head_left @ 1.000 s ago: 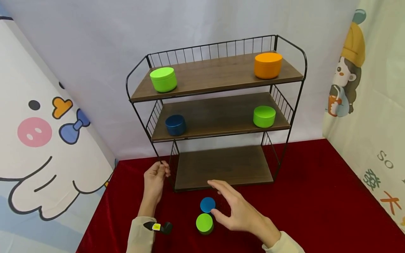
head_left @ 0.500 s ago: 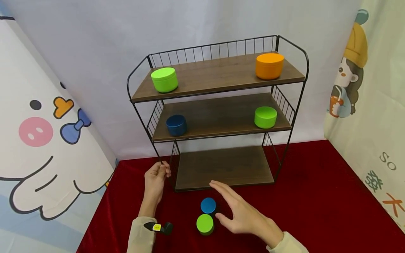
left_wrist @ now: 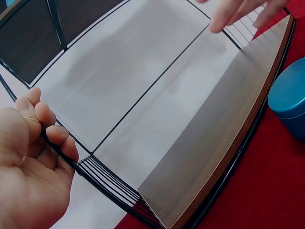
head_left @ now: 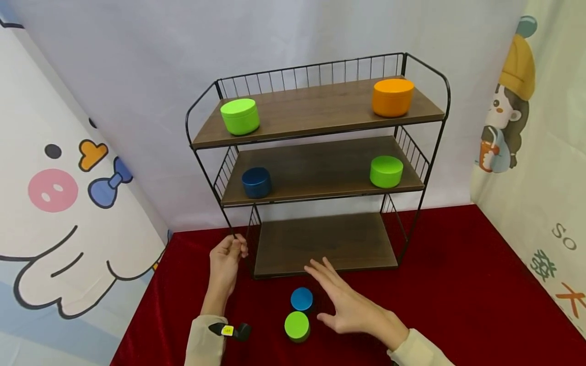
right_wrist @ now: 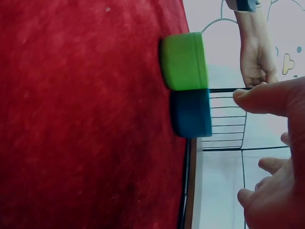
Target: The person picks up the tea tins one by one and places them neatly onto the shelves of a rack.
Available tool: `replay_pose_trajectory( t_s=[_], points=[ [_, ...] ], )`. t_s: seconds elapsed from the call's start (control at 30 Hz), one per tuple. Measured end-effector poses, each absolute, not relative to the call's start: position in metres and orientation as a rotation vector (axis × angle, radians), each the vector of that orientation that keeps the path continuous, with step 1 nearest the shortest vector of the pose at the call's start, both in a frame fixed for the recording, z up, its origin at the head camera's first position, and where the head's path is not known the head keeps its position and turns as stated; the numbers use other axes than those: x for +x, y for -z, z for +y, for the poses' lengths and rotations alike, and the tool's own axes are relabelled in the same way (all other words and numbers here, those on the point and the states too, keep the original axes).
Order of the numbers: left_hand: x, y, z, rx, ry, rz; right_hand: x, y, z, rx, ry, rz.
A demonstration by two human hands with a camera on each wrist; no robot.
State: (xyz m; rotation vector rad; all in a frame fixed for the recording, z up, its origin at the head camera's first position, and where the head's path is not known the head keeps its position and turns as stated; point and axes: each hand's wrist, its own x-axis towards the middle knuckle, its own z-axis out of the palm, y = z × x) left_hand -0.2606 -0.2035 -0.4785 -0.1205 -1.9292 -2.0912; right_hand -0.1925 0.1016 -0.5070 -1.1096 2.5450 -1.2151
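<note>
My left hand (head_left: pixel 225 262) grips the black front post of a three-tier shelf (head_left: pixel 320 244) with curled fingers; the left wrist view shows the fingers (left_wrist: pixel 57 136) wrapped round the thin metal. To the right, my right hand (head_left: pixel 350 307) hovers with fingers spread, holding nothing. Just left of it, a blue round tin (head_left: pixel 301 299) and a green round tin (head_left: pixel 297 326) stand side by side on the red cloth, in front of the shelf. In the right wrist view, the green tin (right_wrist: pixel 185 62) and blue tin (right_wrist: pixel 191 113) appear to touch.
On the top tier sit a light green tin (head_left: pixel 240 117) at left and an orange tin (head_left: pixel 392 97) at right. The middle tier bears a dark blue tin (head_left: pixel 256 183) and a green tin (head_left: pixel 386 172). Red cloth (head_left: pixel 467 284) covers the table; printed curtains hang around.
My right hand has drawn slightly right, away from the two tins, and its fingers and thumb have spread wider. My left hand keeps its grip on the post. The view has shifted a little.
</note>
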Motion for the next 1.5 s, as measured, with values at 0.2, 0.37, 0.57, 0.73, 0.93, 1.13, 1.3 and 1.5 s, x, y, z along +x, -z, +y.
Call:
replay_pose_trajectory(
  t_s=[0.2,0.37,0.57,0.73,0.93,1.13,1.3,1.5],
  points=[
    [-0.261,0.477,-0.202,-0.124,2.104,-1.920,-0.197,0.513,0.102,-1.087,1.136,2.496],
    [-0.261,0.477,-0.201,-0.123,2.118,-1.909,-0.201,0.521,0.099,-1.120,1.090,2.477],
    [-0.260,0.477,-0.204,-0.126,2.116,-1.910,-0.206,0.529,0.093,-1.092,1.089,2.460],
    [-0.259,0.477,-0.205,-0.138,2.127,-1.902,-0.209,0.532,0.088,-1.069,1.099,2.462],
    [-0.260,0.478,-0.205,-0.141,2.128,-1.906,-0.212,0.537,0.086,-1.065,1.110,2.453],
    [-0.260,0.477,-0.204,-0.142,2.129,-1.913,-0.214,0.540,0.085,-1.046,1.114,2.457],
    [-0.261,0.478,-0.204,-0.134,2.130,-1.921,-0.214,0.543,0.082,-1.037,1.110,2.468],
    [-0.261,0.478,-0.204,-0.135,2.133,-1.911,-0.214,0.541,0.080,-1.041,1.105,2.466]
  ],
)
